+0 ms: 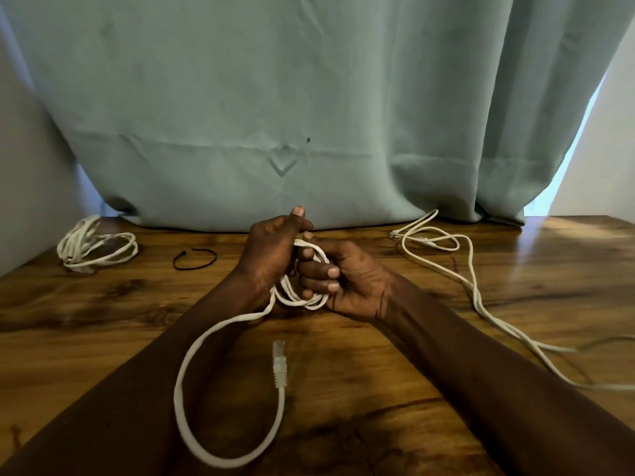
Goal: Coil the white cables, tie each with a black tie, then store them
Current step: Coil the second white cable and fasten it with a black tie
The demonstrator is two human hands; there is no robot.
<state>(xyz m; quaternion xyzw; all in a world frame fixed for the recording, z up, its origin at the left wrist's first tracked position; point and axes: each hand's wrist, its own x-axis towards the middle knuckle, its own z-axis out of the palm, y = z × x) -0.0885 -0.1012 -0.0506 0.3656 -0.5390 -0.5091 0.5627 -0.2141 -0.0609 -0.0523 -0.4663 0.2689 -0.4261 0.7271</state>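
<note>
A small coil of white cable (302,298) hangs between my two hands above the wooden table (378,355). My left hand (271,250) grips the coil's top with the thumb raised. Through the loops, the curled fingers of my right hand (338,274) hold the coil. The cable's free tail (192,383) loops down toward me and ends in a clear plug (279,364). One black tie (195,258) lies curved on the table at the left.
Another white cable (94,247) sits coiled at the table's far left corner. A loose white cable (477,286) snakes across the right side and off the right edge. A teal curtain (275,115) hangs behind the table.
</note>
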